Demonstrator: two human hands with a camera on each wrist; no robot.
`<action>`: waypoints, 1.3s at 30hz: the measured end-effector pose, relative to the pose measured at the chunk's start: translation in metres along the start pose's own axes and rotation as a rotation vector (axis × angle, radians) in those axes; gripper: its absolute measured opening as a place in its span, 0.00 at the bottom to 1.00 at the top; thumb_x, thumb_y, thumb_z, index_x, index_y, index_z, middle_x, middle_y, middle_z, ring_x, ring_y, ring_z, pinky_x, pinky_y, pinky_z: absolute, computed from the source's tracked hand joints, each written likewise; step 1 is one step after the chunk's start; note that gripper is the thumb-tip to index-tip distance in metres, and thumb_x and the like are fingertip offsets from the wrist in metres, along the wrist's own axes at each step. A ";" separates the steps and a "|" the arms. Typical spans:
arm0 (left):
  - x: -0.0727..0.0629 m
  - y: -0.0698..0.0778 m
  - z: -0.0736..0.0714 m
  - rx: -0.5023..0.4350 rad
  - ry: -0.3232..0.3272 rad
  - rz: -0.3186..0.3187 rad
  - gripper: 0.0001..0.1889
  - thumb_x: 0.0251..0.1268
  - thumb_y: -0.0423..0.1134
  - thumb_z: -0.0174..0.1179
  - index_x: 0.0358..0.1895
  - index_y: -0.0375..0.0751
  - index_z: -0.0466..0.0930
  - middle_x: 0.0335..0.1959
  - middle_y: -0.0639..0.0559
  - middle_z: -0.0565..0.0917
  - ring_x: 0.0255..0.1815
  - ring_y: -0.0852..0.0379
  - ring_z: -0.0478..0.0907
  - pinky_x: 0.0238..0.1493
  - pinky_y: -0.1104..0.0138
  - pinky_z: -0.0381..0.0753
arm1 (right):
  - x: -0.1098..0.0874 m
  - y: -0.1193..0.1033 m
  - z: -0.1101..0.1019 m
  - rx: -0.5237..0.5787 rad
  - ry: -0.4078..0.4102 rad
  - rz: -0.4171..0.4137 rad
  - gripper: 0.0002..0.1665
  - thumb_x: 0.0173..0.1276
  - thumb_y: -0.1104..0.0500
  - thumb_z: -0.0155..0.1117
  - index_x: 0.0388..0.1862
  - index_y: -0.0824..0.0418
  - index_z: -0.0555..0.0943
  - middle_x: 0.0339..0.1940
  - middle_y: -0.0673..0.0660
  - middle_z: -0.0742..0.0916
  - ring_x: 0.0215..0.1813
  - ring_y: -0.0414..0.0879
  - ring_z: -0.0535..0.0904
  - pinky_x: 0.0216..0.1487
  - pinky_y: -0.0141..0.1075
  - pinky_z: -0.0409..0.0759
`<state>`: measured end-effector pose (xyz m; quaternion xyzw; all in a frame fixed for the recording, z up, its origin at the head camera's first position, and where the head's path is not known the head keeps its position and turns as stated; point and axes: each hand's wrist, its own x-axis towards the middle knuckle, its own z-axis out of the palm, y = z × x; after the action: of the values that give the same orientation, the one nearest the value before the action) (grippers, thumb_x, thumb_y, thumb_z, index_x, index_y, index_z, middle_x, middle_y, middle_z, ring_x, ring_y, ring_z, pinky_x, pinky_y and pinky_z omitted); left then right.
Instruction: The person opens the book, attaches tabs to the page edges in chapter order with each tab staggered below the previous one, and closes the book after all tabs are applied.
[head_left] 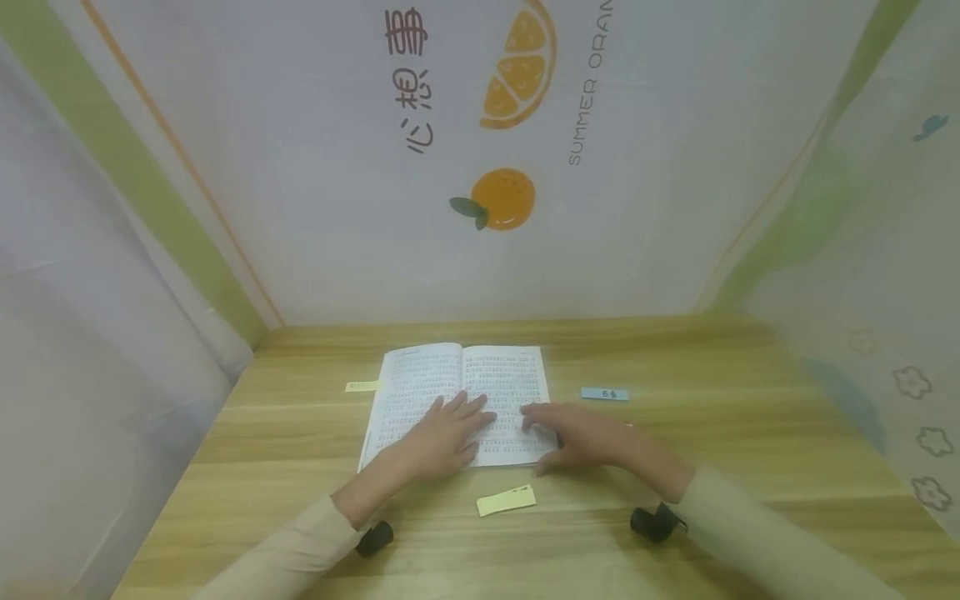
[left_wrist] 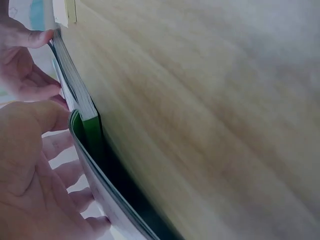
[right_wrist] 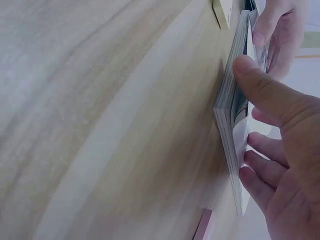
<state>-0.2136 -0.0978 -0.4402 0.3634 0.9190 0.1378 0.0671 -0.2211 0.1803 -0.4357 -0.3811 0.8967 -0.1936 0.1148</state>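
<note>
An open book (head_left: 506, 375) with lines of print lies on the wooden table. My left hand (head_left: 446, 437) rests across its lower middle with fingers spread, over the inner part of the right page. In the left wrist view the fingers (left_wrist: 82, 200) lie against the page side, and a green strip (left_wrist: 92, 132) shows at the spine. My right hand (head_left: 588, 435) reaches over the right edge of the book, its fingers lightly bent on the page. The right thumb (right_wrist: 246, 65) is at the lower edge of the pages, where a dark gap shows between leaves.
A yellow paper strip (head_left: 507, 501) lies in front of the book, and a blue strip (head_left: 604, 394) with writing lies to its right. Another pale yellow strip (head_left: 362, 387) sits at the left edge. A pink piece (right_wrist: 203, 226) is near the right hand. Printed curtains (head_left: 360, 250) surround the table.
</note>
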 end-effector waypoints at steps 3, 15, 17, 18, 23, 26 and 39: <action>-0.003 0.000 -0.001 0.006 -0.004 -0.001 0.26 0.76 0.40 0.55 0.75 0.43 0.69 0.78 0.42 0.60 0.78 0.35 0.52 0.73 0.37 0.49 | 0.000 0.001 0.001 -0.005 0.007 -0.014 0.25 0.63 0.47 0.76 0.56 0.55 0.81 0.70 0.60 0.77 0.69 0.56 0.74 0.67 0.47 0.73; -0.009 -0.007 0.000 -0.024 0.012 0.001 0.27 0.75 0.41 0.56 0.75 0.44 0.68 0.79 0.42 0.60 0.78 0.35 0.51 0.74 0.38 0.48 | -0.004 0.001 0.002 0.006 0.070 -0.083 0.16 0.65 0.56 0.76 0.49 0.56 0.83 0.63 0.61 0.83 0.25 0.35 0.70 0.31 0.29 0.78; -0.009 -0.007 0.000 -0.026 0.012 -0.003 0.27 0.75 0.41 0.56 0.75 0.44 0.68 0.79 0.43 0.60 0.78 0.36 0.51 0.74 0.38 0.47 | -0.004 0.000 0.002 0.011 0.065 -0.072 0.18 0.63 0.54 0.78 0.49 0.56 0.83 0.64 0.60 0.83 0.25 0.35 0.70 0.31 0.29 0.78; -0.009 -0.007 0.000 -0.027 0.012 -0.004 0.27 0.76 0.41 0.56 0.75 0.44 0.69 0.79 0.43 0.60 0.79 0.36 0.51 0.74 0.38 0.48 | -0.005 0.000 0.002 0.010 0.062 -0.069 0.20 0.62 0.53 0.78 0.49 0.56 0.83 0.64 0.60 0.83 0.25 0.35 0.70 0.32 0.29 0.78; -0.008 -0.007 0.001 -0.020 0.008 -0.007 0.27 0.76 0.41 0.56 0.75 0.44 0.69 0.79 0.43 0.60 0.79 0.36 0.51 0.74 0.38 0.49 | -0.004 0.003 0.002 -0.010 0.062 -0.064 0.27 0.56 0.49 0.81 0.51 0.57 0.83 0.63 0.58 0.83 0.36 0.39 0.78 0.43 0.32 0.81; -0.008 -0.007 0.001 -0.016 0.003 -0.012 0.27 0.76 0.41 0.55 0.75 0.44 0.69 0.79 0.43 0.60 0.79 0.37 0.50 0.74 0.38 0.48 | -0.003 0.003 0.002 -0.028 0.071 -0.066 0.29 0.54 0.49 0.82 0.51 0.58 0.83 0.62 0.58 0.84 0.46 0.43 0.81 0.51 0.36 0.81; -0.007 -0.006 0.002 -0.012 -0.003 -0.014 0.26 0.75 0.39 0.56 0.74 0.43 0.69 0.78 0.41 0.61 0.78 0.34 0.50 0.74 0.39 0.50 | 0.002 -0.001 -0.007 -0.014 0.018 -0.032 0.27 0.55 0.52 0.82 0.53 0.57 0.84 0.56 0.53 0.86 0.50 0.41 0.80 0.55 0.39 0.81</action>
<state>-0.2119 -0.1059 -0.4437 0.3566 0.9206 0.1422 0.0714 -0.2248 0.1799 -0.4295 -0.3943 0.8929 -0.1926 0.1010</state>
